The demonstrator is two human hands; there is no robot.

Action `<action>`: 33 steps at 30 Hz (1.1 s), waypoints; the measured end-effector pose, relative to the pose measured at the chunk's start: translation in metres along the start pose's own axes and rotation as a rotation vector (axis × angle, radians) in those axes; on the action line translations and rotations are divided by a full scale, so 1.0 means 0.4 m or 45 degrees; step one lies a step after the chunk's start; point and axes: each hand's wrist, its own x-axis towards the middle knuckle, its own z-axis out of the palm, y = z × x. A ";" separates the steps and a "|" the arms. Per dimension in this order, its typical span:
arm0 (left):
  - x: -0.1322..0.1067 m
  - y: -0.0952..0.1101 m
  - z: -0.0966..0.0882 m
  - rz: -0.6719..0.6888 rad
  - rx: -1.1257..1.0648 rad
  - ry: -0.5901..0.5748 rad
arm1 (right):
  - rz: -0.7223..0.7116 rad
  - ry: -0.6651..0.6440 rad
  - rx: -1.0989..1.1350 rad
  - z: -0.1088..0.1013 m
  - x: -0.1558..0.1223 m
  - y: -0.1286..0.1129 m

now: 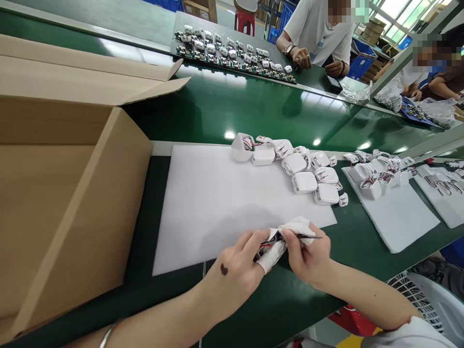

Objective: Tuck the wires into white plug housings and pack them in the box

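green bench (221,108) runs across the view, glossy under the lights, with a rail and a second work line beyond it. near its front edge, just off the lower right corner of the white sheet (206,203), both hands meet over one unit (267,247), its coloured wires showing. left hand (241,266) grasps it from the left, fingers curled around; right hand (311,256) pinches a thin dark tool (308,236) between thumb and fingers. the unit lies directly left of that pinch, so the left hand is the nearer, already wrapped on it. the tool's long axis runs nearly level, left to right, one end sticking out past the right thumb and the other aimed at the unit; whether that end touches it cannot be told. the unit seems to slant up to the right, though fingers and white wraps cover much of it.

as for containers, a cardboard box (83,203) stands open at the left, flaps folded out. a dark tray (186,34) across the bench carries rows of small boards with white parts. white housings (304,182) cluster at the sheet's upper right; more, some with wires inside, sit on another sheet (402,220) farther right.
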 end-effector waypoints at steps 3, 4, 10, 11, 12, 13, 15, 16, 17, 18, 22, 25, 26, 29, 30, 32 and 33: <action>-0.003 0.000 0.001 -0.020 -0.005 -0.022 | 0.028 0.005 -0.048 0.002 -0.004 0.004; -0.003 0.000 0.002 -0.028 -0.009 -0.033 | 0.020 0.010 -0.050 -0.003 -0.004 0.006; -0.001 0.001 0.001 0.018 0.028 0.010 | -0.042 0.064 0.004 -0.046 -0.006 0.008; -0.001 0.001 0.001 0.017 0.029 0.015 | -0.039 0.058 0.004 -0.045 -0.006 0.008; -0.002 0.001 0.001 0.012 0.026 0.014 | -0.040 0.046 0.002 -0.039 -0.005 0.007; -0.004 0.001 0.001 -0.001 0.018 0.006 | -0.042 0.037 0.004 -0.031 -0.005 0.006; -0.008 -0.001 0.003 -0.032 -0.008 -0.022 | -0.020 0.017 0.015 -0.010 -0.006 0.005; -0.010 -0.002 0.003 -0.044 -0.022 -0.039 | 0.002 0.014 0.020 0.001 -0.007 0.005; -0.012 -0.003 0.004 -0.052 -0.037 -0.051 | 0.029 0.012 0.020 0.009 -0.009 0.005; -0.013 -0.004 0.004 -0.059 -0.053 -0.054 | 0.054 0.005 0.014 0.015 -0.011 0.005; -0.016 -0.007 0.004 -0.089 -0.169 -0.014 | -0.060 0.089 -0.012 0.001 -0.007 0.006; -0.022 -0.009 0.010 -0.134 -0.225 0.017 | -0.139 0.227 -0.032 -0.034 0.005 0.000; -0.025 -0.009 0.014 -0.156 -0.224 0.034 | -0.115 0.262 -0.033 -0.046 0.009 -0.001; -0.033 -0.010 0.027 -0.220 -0.200 0.080 | -0.021 0.315 0.007 -0.063 0.015 -0.003; -0.034 -0.010 0.029 -0.228 -0.196 0.083 | 0.003 0.304 0.028 -0.063 0.014 -0.002; -0.032 -0.007 0.030 -0.235 -0.185 0.075 | 0.047 0.245 0.086 -0.056 0.008 0.001; -0.031 -0.006 0.029 -0.235 -0.177 0.066 | 0.064 0.218 0.120 -0.050 0.004 0.003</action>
